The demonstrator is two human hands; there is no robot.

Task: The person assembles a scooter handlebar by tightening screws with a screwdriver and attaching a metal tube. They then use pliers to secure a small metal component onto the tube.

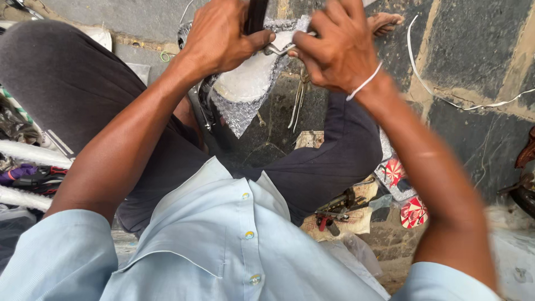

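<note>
— While we sit with our knees apart over the stone floor (473,50), what is biggest before us?

— Our own dark trousers (67,78) and pale blue shirt (223,251), and then the floor of dark slabs with light joints. A white cord (446,100) snakes across it toward the right edge.

— And between our knees?

— A black part (262,134), curved and shiny, with white bubble wrap (245,89) draped over its top. It stands near the top edge of the floor as we see it, just under both hands.

— What does our left hand (220,36) do?

— It is closed in a fist around a dark strap (256,15) that runs up out of view, thumb pressed across it.

— And the right hand (334,47)?

— Its fingers are curled tight, pinching a small metal piece (278,49) right beside the left thumb, above the wrap. We cannot tell what kind of piece it is. A white band (365,82) rings that wrist.

— Anything smaller lying about?

— By our right thigh, pliers (334,209) with red grips rest on a scrap of cardboard (356,220), and just beyond it lie two red and white patterned bits (412,212). By our left thigh, toward the left edge, a white tube (33,153) lies across some clutter. A bare foot (384,21) shows at the top edge.
</note>
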